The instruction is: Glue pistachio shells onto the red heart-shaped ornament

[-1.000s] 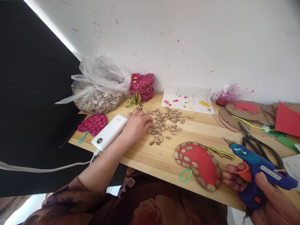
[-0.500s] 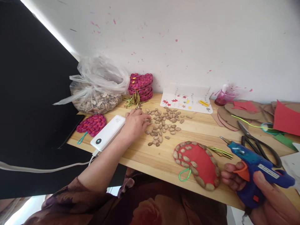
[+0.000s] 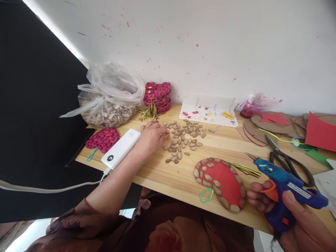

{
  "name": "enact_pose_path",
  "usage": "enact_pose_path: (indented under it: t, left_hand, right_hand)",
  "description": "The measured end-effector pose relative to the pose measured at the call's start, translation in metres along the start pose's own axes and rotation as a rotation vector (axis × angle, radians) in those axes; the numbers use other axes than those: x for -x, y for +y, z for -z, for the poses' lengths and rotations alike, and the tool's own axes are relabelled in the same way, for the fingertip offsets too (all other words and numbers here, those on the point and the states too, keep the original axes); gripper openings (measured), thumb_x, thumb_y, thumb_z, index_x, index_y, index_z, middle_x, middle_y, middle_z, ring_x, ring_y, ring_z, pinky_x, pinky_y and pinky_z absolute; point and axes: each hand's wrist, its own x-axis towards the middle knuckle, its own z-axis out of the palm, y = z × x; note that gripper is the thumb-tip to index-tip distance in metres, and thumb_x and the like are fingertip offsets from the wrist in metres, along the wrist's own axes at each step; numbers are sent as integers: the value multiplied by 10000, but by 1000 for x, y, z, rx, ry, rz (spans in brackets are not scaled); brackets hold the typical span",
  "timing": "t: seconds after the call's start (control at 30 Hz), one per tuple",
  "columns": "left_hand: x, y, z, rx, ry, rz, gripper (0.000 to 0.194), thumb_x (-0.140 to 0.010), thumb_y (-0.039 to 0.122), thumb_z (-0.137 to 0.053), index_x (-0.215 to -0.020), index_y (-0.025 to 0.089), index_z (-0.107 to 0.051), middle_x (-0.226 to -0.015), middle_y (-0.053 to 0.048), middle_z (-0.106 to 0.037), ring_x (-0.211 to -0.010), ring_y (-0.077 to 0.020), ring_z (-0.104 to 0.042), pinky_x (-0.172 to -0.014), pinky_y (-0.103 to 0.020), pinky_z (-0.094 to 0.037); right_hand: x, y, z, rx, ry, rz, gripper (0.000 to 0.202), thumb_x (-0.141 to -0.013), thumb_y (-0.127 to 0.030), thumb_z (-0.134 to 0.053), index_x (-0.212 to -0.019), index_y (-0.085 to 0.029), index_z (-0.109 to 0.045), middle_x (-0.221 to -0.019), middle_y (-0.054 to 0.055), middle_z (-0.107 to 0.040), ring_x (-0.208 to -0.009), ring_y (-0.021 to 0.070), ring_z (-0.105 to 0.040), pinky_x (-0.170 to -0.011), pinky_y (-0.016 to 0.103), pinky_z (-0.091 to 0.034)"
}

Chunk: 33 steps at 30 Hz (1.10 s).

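Observation:
My left hand point(image 3: 153, 137) rests on the wooden table at the left side of the scattered shells point(image 3: 181, 134), its fingers bent together with the tips by a shell; what they hold, if anything, is hidden. In my right hand point(image 3: 286, 210) is a blue glue gun point(image 3: 291, 185) with an orange trigger, its nozzle pointing left. Between my hands lies a red shape point(image 3: 225, 178) edged with shells, with a green loop point(image 3: 206, 196) at its front and a yellow-green tassel point(image 3: 245, 169) at its back.
A white power bank point(image 3: 120, 148) with a cable and a magenta piece point(image 3: 103, 140) lie left. Behind stand a bag of shells point(image 3: 107, 112), stacked magenta pieces point(image 3: 158, 98) and a sticker sheet point(image 3: 208, 110). Black scissors point(image 3: 291, 162) and cardboard point(image 3: 273, 127) lie right.
My right hand and the glue gun have shifted very slightly left. My left hand stays among the shells, nearly still.

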Motion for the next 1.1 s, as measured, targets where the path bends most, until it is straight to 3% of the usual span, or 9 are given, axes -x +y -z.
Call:
enact_pose_path:
  t: [0.17, 0.33, 0.53, 0.77, 0.97, 1.1]
  left_hand:
    - [1, 2, -3, -8, -34, -27, 208, -882, 193, -637, -998, 289, -780, -1075, -62, -725, -1087, -305, -559, -867, -449, -375]
    - [1, 1, -4, -12, -3, -14, 99, -883, 286, -675, -894, 242, -764, -1037, -81, -721, -1076, -304, -562, -885, -444, -378]
    - [0, -1, 3, 9, 40, 40, 139, -913, 290, -642, -876, 227, -760, -1025, -75, -733, -1060, -299, -570, -919, -455, -378]
    - [-1, -4, -1, 23, -12, -37, 118, -885, 223, -648, -875, 240, -765, -1016, -60, -741, -1055, -288, -576, -891, -438, -390]
    - [-1, -4, -6, -14, 10, -64, 117, -861, 246, -659, -823, 259, -770, -970, -70, -738, -1036, -302, -594, -925, -472, -402]
    - [-3, -5, -7, -12, 33, -92, 123, -852, 251, -665, -797, 246, -775, -939, -89, -734, -1035, -329, -594, -942, -504, -402]
  right_hand:
    - [0, 1, 0, 29, -12, 27, 473, -462, -394, -948, -839, -237, -709, -980, 89, -750, -793, 334, -767, -736, 432, -685]
    - [2, 1, -2, 9, -30, 28, 512, -417, -341, -958, -862, -247, -722, -1011, 102, -749, -810, 357, -767, -735, 446, -685]
    - [1, 1, 1, 15, -3, 5, 418, -495, -384, -934, -825, -241, -721, -984, 96, -748, -815, 338, -768, -735, 415, -684]
    - [4, 1, -1, 53, -98, 69, 403, -565, -424, -921, -857, -204, -752, -854, 88, -744, -671, 257, -744, -605, 328, -667]
    - [11, 0, -3, 49, -272, 156, 296, -719, -440, -847, -875, -203, -762, -838, 69, -737, -753, 249, -754, -675, 332, -651]
    - [11, 1, -3, 30, -315, 161, 265, -784, -458, -796, -873, -213, -744, -885, 65, -743, -829, 254, -758, -724, 358, -642]
